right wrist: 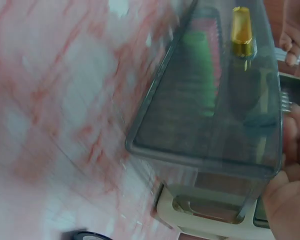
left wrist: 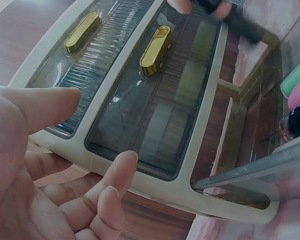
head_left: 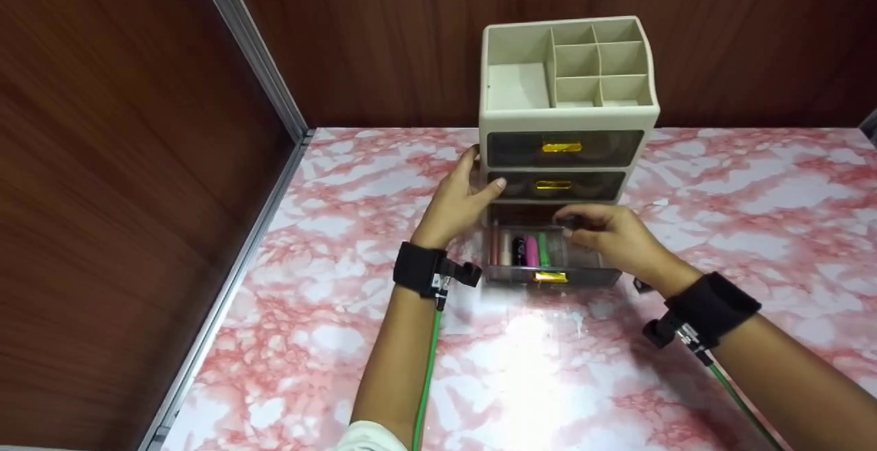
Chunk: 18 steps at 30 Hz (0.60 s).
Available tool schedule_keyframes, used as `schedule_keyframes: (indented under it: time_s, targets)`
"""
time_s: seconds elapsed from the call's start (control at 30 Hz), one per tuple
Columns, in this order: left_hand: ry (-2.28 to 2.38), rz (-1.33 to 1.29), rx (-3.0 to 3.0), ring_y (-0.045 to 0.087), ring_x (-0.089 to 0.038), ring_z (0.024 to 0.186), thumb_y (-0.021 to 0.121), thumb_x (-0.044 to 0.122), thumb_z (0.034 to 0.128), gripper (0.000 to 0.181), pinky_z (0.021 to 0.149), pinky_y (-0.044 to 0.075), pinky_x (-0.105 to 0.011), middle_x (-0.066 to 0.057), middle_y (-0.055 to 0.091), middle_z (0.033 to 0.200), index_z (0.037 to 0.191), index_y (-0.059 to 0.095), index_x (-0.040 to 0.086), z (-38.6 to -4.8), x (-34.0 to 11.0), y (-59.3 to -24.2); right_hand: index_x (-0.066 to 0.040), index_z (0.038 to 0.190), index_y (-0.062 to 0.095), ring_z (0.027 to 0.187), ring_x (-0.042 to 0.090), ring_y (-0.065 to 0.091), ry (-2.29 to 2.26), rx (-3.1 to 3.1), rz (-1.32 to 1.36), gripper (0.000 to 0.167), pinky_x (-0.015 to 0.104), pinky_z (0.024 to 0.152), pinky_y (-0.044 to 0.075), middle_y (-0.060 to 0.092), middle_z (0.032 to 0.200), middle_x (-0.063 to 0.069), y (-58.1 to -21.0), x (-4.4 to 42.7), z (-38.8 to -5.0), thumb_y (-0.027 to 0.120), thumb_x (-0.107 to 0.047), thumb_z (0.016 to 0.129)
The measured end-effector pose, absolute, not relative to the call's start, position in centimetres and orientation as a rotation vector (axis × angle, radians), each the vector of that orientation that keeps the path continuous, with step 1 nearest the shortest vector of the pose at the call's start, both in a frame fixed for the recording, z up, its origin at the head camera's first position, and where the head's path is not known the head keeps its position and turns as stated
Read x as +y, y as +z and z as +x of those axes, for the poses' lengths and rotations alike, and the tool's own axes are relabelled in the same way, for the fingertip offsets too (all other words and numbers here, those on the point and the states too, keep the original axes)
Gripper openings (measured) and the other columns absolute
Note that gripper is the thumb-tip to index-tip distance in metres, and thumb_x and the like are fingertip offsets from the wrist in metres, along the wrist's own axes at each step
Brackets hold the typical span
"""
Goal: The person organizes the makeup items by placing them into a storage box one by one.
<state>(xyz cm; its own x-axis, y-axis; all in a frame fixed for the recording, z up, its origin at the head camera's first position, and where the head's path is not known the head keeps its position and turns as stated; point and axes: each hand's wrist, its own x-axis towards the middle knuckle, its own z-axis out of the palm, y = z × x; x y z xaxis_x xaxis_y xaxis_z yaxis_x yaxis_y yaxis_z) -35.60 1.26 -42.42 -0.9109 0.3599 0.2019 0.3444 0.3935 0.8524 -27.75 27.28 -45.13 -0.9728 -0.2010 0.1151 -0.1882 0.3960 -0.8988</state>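
Note:
A cream desktop organizer with dark see-through drawers stands on the table. Its bottom drawer is pulled out and holds several slim items, including a pink tube, a green tube and a black tube. My left hand is at the organizer's left side, fingers extended and thumb by the middle drawer. Above the open drawer my right hand pinches a black stick-like item, blurred in the left wrist view; its exact kind cannot be told.
On the table right of the drawer lies a small black object, partly hidden by the right forearm. Brown wood-look panels rise behind and to the left. Green cables run back from both wrist straps.

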Motion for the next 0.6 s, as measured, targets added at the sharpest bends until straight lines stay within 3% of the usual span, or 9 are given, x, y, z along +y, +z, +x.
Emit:
schedule_keyframes:
  time_s: [0.07,0.23,0.37,0.47,0.6]
  targets:
    - [1.584,0.659,2.608,0.061,-0.018,0.1,0.064,0.041,0.0932,0.075,0.096,0.044,-0.035,-0.006,0.049,0.141,0.154,0.027,0.017,-35.6,1.28,-42.44,-0.001,0.12,0.067,0.077,0.018,0.067,-1.695,2.578,-0.381,0.03,0.033,0.067,0.058,0.069,0.09,0.021,-45.2,27.3,-27.74,0.065,0.002,0.09]
    - [1.567,0.661,2.628,0.055,-0.017,0.116,0.064,0.042,0.0933,0.075,0.1,0.04,-0.034,-0.006,0.049,0.142,0.154,0.028,0.015,-35.73,1.36,-42.51,0.002,0.124,0.063,0.083,0.032,0.07,-1.652,2.524,-0.347,0.038,0.042,0.073,0.057,0.07,0.094,0.022,-45.06,27.48,-27.73,0.071,-0.01,0.089]
    - [1.556,0.667,2.642,0.049,-0.018,0.125,0.064,0.04,0.0935,0.075,0.103,0.038,-0.033,-0.007,0.049,0.143,0.154,0.027,0.014,-35.74,1.39,-42.59,0.001,0.124,0.064,0.08,0.029,0.071,-1.53,2.592,-0.342,0.04,0.036,0.068,0.058,0.072,0.089,0.015,-44.96,27.61,-27.72,0.073,-0.016,0.089]
    - [1.55,0.668,2.654,0.048,-0.017,0.126,0.064,0.041,0.0934,0.076,0.104,0.037,-0.033,-0.007,0.048,0.144,0.154,0.026,0.014,-35.8,1.41,-42.69,0.001,0.123,0.064,0.076,0.027,0.069,-1.451,2.643,-0.368,0.038,0.029,0.058,0.055,0.072,0.084,0.01,-45.03,27.65,-27.76,0.072,-0.008,0.087]
    - [1.554,0.659,2.657,0.046,-0.016,0.128,0.064,0.042,0.0933,0.076,0.106,0.034,-0.034,-0.006,0.048,0.144,0.154,0.027,0.015,-35.83,1.35,-42.73,0.005,0.126,0.061,0.078,0.027,0.068,-1.4,2.626,-0.426,0.042,0.03,0.057,0.055,0.072,0.086,0.013,-45.0,27.45,-27.92,0.061,0.008,0.084]
